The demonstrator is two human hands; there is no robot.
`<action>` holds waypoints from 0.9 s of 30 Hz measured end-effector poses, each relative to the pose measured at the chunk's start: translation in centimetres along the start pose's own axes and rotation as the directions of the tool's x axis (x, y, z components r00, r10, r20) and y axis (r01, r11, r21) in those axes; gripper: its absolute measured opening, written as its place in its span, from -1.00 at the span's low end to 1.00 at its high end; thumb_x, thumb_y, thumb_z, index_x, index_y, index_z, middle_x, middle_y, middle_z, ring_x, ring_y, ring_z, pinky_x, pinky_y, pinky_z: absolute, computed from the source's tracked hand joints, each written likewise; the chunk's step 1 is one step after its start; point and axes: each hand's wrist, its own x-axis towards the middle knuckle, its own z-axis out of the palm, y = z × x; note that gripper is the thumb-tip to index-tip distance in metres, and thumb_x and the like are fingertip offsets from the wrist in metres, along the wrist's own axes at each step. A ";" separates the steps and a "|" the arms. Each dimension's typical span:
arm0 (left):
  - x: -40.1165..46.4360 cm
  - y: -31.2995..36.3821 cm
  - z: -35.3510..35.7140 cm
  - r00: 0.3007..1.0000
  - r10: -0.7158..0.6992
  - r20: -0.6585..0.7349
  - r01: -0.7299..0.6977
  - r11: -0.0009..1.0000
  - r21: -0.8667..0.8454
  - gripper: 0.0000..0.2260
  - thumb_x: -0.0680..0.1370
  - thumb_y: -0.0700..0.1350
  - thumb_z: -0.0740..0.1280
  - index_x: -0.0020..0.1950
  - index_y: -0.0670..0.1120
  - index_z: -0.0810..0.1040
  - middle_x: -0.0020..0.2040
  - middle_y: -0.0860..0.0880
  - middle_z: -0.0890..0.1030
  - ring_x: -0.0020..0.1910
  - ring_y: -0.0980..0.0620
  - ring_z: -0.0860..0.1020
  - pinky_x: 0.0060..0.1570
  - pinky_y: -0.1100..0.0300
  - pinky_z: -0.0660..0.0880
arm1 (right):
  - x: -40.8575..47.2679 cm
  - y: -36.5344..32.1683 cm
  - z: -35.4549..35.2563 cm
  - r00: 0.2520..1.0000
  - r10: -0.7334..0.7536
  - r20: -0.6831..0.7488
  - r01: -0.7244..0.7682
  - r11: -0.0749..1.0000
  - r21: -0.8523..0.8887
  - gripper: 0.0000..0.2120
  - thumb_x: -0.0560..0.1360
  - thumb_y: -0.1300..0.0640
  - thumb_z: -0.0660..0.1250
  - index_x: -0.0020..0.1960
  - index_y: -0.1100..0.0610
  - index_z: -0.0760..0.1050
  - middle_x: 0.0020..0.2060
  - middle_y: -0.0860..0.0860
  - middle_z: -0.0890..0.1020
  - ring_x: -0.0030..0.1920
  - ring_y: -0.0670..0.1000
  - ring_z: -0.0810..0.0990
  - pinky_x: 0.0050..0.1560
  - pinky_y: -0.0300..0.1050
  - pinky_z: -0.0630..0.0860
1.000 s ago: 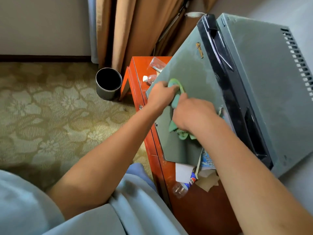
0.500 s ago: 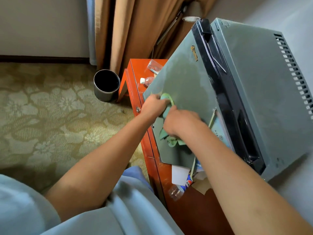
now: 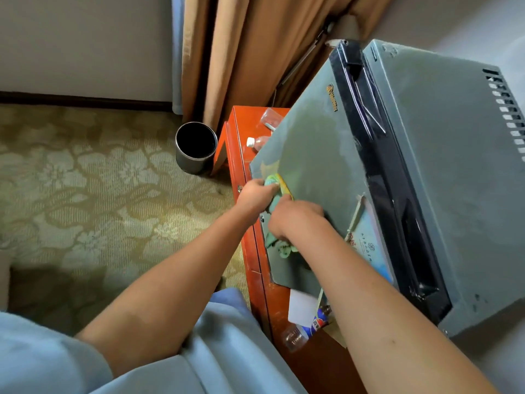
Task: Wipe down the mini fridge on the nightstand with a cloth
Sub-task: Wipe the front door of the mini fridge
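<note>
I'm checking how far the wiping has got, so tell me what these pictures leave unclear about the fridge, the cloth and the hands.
Head view only:
- Cloth: mostly hidden under the left hand and right hand.
- Mini fridge: its side toward the curtain faces away; the door's lower part is behind the right forearm.
- Door logo: too small to read.
- Nightstand: top largely hidden by the fridge.

Grey-green fridge [image 3: 321,166], green-yellow cloth [image 3: 274,183], orange-red nightstand [image 3: 241,132] — olive floral carpet [image 3: 85,180], tan curtain [image 3: 241,52].
</note>
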 end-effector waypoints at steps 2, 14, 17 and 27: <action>-0.3 0.9 -0.2 1.000 -0.011 -0.019 0.011 1.000 0.018 -0.80 0.34 0.03 0.39 -0.32 -0.07 0.47 -0.38 -0.04 0.48 -0.34 -0.05 0.47 -0.32 0.08 0.39 | -1.2 0.4 -1.0 0.999 -0.032 0.021 0.033 0.998 -0.047 -0.40 0.65 0.15 0.15 0.62 0.19 0.00 0.49 0.15 0.32 0.43 0.23 0.39 0.32 0.13 0.40; -2.1 14.5 -2.3 0.937 0.291 -0.192 -0.308 0.949 -0.069 -0.69 0.56 -0.10 0.39 -0.32 -0.04 0.36 -0.38 0.05 0.43 -0.55 0.23 0.36 -0.52 0.31 0.27 | -1.6 2.9 -6.3 0.852 0.091 -0.516 0.014 0.981 0.196 -0.51 0.65 0.03 0.20 0.51 0.19 0.21 0.37 0.16 0.44 0.32 0.14 0.50 -0.06 0.00 0.36; -1.4 8.0 -1.1 0.981 0.148 -0.124 -0.159 0.984 -0.077 -0.78 0.57 -0.13 0.38 -0.28 -0.03 0.50 -0.39 0.07 0.50 -0.49 0.24 0.47 -0.51 0.36 0.32 | 0.5 1.4 -2.0 0.923 0.073 -0.379 -0.002 0.983 0.183 -0.53 0.64 0.06 0.22 0.48 0.18 0.24 0.34 0.19 0.45 0.27 0.14 0.53 0.01 -0.01 0.44; -2.5 16.9 -3.9 0.898 0.412 -0.155 -0.412 0.910 0.031 -0.66 0.51 -0.03 0.39 -0.37 -0.02 0.32 -0.42 0.08 0.39 -0.43 0.09 0.35 -0.39 0.14 0.25 | -3.9 2.7 -7.6 0.801 0.145 -0.580 -0.066 0.986 0.154 -0.55 0.65 0.03 0.14 0.46 0.21 0.25 0.31 0.20 0.45 0.24 0.19 0.56 -0.04 0.00 0.42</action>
